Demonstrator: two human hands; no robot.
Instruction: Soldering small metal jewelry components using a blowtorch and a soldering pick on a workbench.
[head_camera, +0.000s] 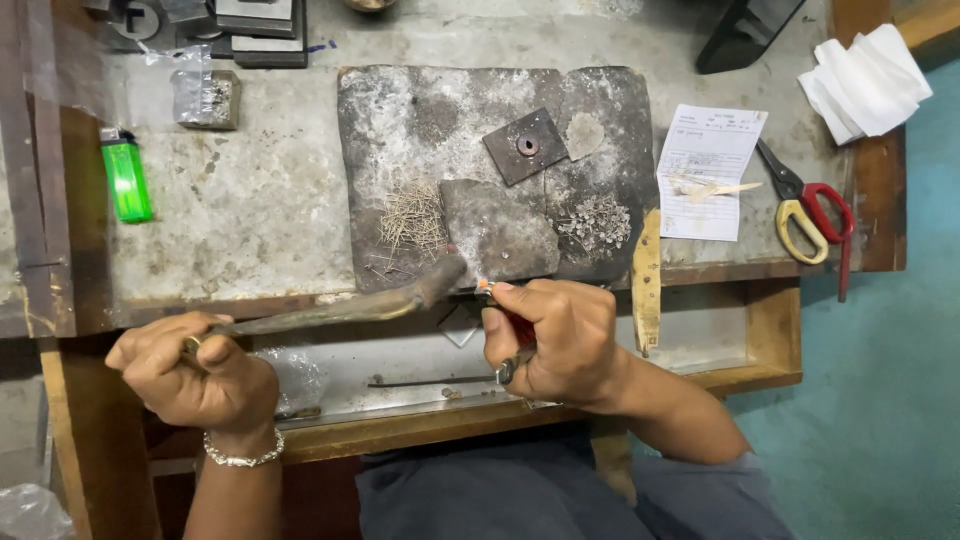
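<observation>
My left hand (190, 375) grips the handle end of a long metal torch pipe (340, 308), whose dark nozzle points right toward my other hand. My right hand (555, 340) is closed around a red-handled tool (517, 330), with a small bright piece at its tip (484, 287) just beside the nozzle. Both meet at the front edge of a scorched grey slab (400, 130). On the slab lie a pile of thin wire bits (412, 215), a flat grey block (498, 230), a cluster of tiny metal pieces (595, 222) and a square plate with a hole (526, 146).
A green lighter (126, 178) lies at the left. At the right are a paper slip (708, 170), red-and-yellow scissors (810, 210) and white tissue (865, 80). A wooden peg (646, 280) juts over an open drawer (400, 370). Metal blocks (250, 25) sit far left.
</observation>
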